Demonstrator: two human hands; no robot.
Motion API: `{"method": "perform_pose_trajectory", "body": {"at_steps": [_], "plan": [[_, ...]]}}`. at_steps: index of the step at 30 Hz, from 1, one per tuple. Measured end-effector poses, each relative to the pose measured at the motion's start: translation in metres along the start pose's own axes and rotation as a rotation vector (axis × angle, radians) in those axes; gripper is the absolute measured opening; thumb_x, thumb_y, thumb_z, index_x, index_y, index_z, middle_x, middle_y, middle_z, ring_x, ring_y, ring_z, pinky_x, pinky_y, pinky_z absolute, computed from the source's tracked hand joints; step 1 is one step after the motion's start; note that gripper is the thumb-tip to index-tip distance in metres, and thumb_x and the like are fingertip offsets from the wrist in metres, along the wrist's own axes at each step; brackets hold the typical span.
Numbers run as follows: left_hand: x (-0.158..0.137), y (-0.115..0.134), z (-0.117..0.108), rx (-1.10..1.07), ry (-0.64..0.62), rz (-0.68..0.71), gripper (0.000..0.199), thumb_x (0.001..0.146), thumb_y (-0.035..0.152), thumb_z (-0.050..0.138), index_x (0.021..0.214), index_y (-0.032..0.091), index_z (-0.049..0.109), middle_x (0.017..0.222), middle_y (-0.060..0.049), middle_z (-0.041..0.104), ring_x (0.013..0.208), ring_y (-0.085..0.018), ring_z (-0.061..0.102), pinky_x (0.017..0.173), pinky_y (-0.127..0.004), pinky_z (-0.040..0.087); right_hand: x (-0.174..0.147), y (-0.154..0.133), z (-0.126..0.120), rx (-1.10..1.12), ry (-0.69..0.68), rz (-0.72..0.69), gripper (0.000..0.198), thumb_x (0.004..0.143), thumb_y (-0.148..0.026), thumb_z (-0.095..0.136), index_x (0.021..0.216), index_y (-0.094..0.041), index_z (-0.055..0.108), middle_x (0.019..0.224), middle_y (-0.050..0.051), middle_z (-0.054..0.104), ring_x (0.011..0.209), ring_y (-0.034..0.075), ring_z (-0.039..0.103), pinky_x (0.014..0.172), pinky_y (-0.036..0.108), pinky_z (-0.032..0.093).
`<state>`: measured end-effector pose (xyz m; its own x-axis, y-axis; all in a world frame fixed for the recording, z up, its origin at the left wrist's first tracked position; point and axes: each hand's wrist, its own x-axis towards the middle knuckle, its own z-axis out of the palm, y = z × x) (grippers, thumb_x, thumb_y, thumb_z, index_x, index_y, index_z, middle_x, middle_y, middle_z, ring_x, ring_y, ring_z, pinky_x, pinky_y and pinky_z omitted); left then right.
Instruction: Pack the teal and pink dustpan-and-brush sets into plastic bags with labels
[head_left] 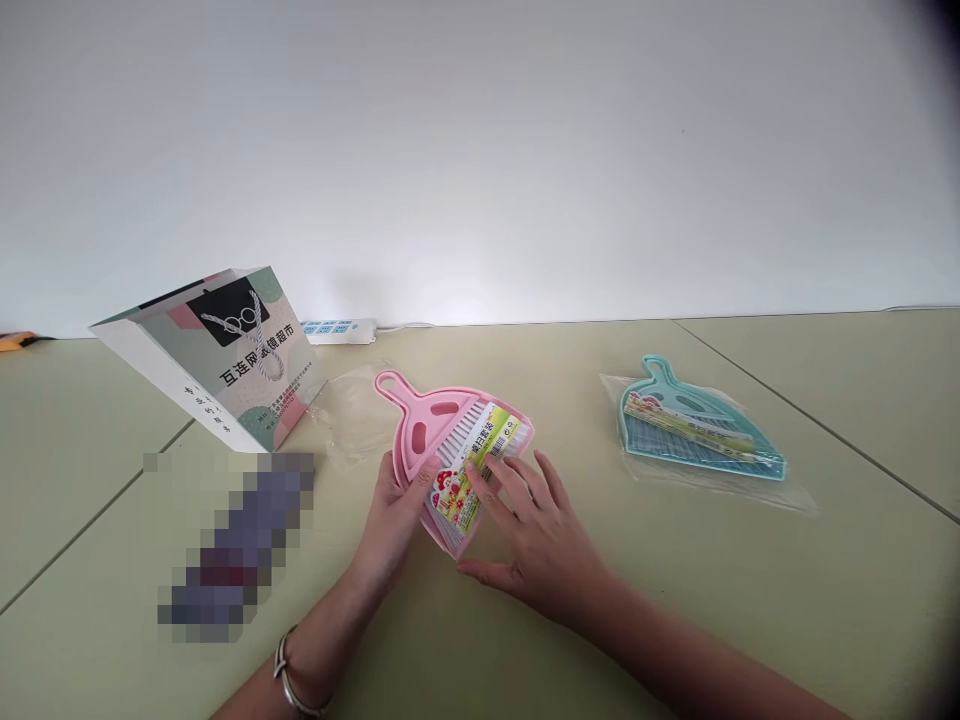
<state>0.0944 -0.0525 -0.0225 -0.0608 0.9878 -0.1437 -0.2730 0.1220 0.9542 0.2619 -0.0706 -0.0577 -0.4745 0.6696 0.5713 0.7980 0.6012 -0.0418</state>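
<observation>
My left hand [391, 518] grips the left edge of a pink dustpan [421, 408], its thumb pressed on the front. Inside the pan lies a small brush whose white bristles [459, 438] show beside a printed paper label [491, 432] with red mushrooms. The pan is tilted, handle loop toward the upper left. My right hand [536, 520] has its fingers spread, the fingertips resting on the label and the thumb near the pan's lower corner. To the right, a teal dustpan [660, 372] with a brush and label lies in a clear plastic wrapper [787, 492].
A paper gift bag [247, 370] with rope handles leans at the left. Behind it is a white power strip [352, 331]. A crumpled clear plastic wrapper [356, 412] lies beside the bag. A blurred-out dark object [244, 545] is in front. The white wall [480, 180] borders the table.
</observation>
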Motion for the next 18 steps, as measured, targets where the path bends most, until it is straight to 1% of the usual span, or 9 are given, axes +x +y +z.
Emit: {"method": "perform_pose_trajectory", "body": {"at_steps": [3,7,10,12,13,14,16,18], "plan": [[-0.001,-0.001,0.001,-0.001,-0.069,0.014,0.06,0.066,0.035,0.075,0.116,0.018,0.048,0.112,-0.01,0.065,0.1,-0.026,0.063,0.085,-0.04,0.052,0.0,-0.001,0.001,-0.003,0.022,0.025,0.087,0.074,-0.073,0.044,0.138,-0.015,0.041,0.125,0.018,0.055,0.119,0.034,0.043,0.108,0.055,0.017],[-0.001,0.0,0.0,0.014,-0.086,-0.02,0.062,0.062,0.031,0.078,0.114,0.017,0.049,0.109,-0.01,0.065,0.099,-0.026,0.063,0.085,-0.041,0.052,0.001,-0.002,0.0,0.03,0.014,0.034,0.093,0.071,-0.074,0.046,0.141,-0.014,0.034,0.126,0.019,0.052,0.119,0.036,0.042,0.106,0.058,0.017],[-0.003,0.002,0.0,0.028,-0.074,-0.033,0.065,0.061,0.03,0.079,0.116,0.017,0.047,0.109,-0.01,0.065,0.098,-0.025,0.063,0.084,-0.04,0.053,0.003,-0.002,-0.005,0.107,0.013,0.023,0.095,0.07,-0.073,0.051,0.142,-0.015,0.03,0.125,0.019,0.049,0.119,0.038,0.041,0.106,0.061,0.015],[-0.004,0.005,0.0,0.017,-0.084,-0.047,0.066,0.062,0.031,0.078,0.118,0.018,0.046,0.111,-0.01,0.065,0.099,-0.026,0.063,0.084,-0.04,0.053,0.004,0.0,-0.009,0.215,0.069,0.054,0.092,0.071,-0.068,0.055,0.142,-0.019,0.027,0.125,0.018,0.046,0.12,0.037,0.039,0.106,0.062,0.017],[-0.005,0.006,0.001,0.007,-0.09,-0.051,0.067,0.062,0.032,0.078,0.119,0.018,0.045,0.112,-0.01,0.065,0.099,-0.026,0.064,0.083,-0.04,0.053,0.004,0.001,-0.01,0.295,0.124,0.12,0.088,0.073,-0.063,0.057,0.142,-0.02,0.025,0.126,0.017,0.043,0.122,0.036,0.038,0.106,0.061,0.021],[-0.006,0.007,0.001,-0.002,-0.096,-0.053,0.068,0.062,0.033,0.078,0.12,0.019,0.045,0.112,-0.01,0.065,0.098,-0.027,0.064,0.082,-0.041,0.054,0.004,0.003,-0.01,0.397,0.197,0.225,0.082,0.076,-0.058,0.057,0.141,-0.022,0.024,0.128,0.016,0.041,0.123,0.034,0.038,0.105,0.059,0.025],[-0.007,0.007,0.002,0.0,-0.097,-0.047,0.069,0.062,0.034,0.078,0.121,0.02,0.044,0.112,-0.009,0.066,0.098,-0.028,0.064,0.08,-0.041,0.054,0.003,0.009,-0.009,0.669,0.309,0.502,0.067,0.081,-0.049,0.056,0.136,-0.027,0.025,0.13,0.014,0.039,0.125,0.029,0.038,0.101,0.053,0.036],[-0.007,0.006,0.003,0.022,-0.086,-0.04,0.069,0.061,0.034,0.078,0.12,0.02,0.044,0.109,-0.009,0.067,0.096,-0.027,0.065,0.079,-0.04,0.055,0.003,0.014,-0.006,0.946,0.343,0.777,0.057,0.079,-0.048,0.057,0.126,-0.03,0.03,0.13,0.011,0.04,0.126,0.026,0.04,0.096,0.048,0.043]]}}
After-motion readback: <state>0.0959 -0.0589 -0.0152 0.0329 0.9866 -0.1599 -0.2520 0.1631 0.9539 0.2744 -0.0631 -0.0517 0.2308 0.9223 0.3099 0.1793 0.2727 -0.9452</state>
